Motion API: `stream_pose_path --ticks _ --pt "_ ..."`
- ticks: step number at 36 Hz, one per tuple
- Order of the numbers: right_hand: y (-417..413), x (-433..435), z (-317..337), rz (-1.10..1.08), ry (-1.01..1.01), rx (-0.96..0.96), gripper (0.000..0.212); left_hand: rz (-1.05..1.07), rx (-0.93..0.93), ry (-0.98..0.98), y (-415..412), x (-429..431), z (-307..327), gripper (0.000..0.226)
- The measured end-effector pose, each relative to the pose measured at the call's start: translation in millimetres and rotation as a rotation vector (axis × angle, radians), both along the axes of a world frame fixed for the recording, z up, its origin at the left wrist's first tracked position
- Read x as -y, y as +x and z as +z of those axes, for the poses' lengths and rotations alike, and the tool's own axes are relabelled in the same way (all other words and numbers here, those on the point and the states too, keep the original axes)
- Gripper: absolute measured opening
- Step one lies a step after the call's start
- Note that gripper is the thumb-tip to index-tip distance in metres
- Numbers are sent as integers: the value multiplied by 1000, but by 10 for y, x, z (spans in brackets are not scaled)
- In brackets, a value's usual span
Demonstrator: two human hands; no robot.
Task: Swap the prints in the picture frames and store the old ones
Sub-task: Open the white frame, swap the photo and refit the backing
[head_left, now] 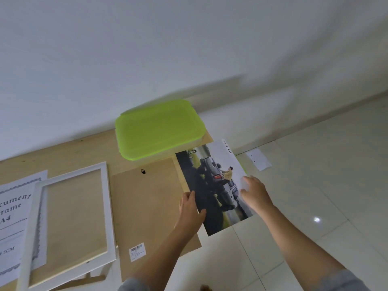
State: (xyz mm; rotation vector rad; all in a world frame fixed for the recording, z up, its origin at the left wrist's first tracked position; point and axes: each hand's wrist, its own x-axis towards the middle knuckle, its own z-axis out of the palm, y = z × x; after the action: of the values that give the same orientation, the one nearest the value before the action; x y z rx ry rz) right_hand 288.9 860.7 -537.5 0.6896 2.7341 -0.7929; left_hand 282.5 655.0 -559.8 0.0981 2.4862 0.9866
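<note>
Grey sleeves enter nearest. Left hand pinches the car print by its left edge; right hand rests loose, blurred fingers on its right edge. It overhangs the wooden desk on the right, above pale floor tiles; a white wall stands beyond.

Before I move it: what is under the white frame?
The white frame lies on the wooden table, its left side overlapping the printed insert sheet. The sheet's covered part is hidden.
</note>
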Motion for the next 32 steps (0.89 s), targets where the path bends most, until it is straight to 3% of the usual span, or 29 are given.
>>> stream_pose_path --ticks 2,5,9,19,26,32 --pt "-33 110 64 6 16 -25 3 0 -39 9 -60 140 91 61" --pt "-113 409 212 30 -14 -56 11 -39 -157 -8 -172 472 239 54" --pt "-300 982 397 101 -3 -68 42 -43 -257 -51 -318 1104 445 52" --pt "-659 3063 730 360 -56 -92 47 58 -372 -210 -391 3116 754 50" --pt "-581 4502 482 537 -72 -85 47 225 -316 -293 -135 4494 515 50" --pt "-275 5292 111 667 -84 -96 47 407 -145 -325 231 5283 190 60"
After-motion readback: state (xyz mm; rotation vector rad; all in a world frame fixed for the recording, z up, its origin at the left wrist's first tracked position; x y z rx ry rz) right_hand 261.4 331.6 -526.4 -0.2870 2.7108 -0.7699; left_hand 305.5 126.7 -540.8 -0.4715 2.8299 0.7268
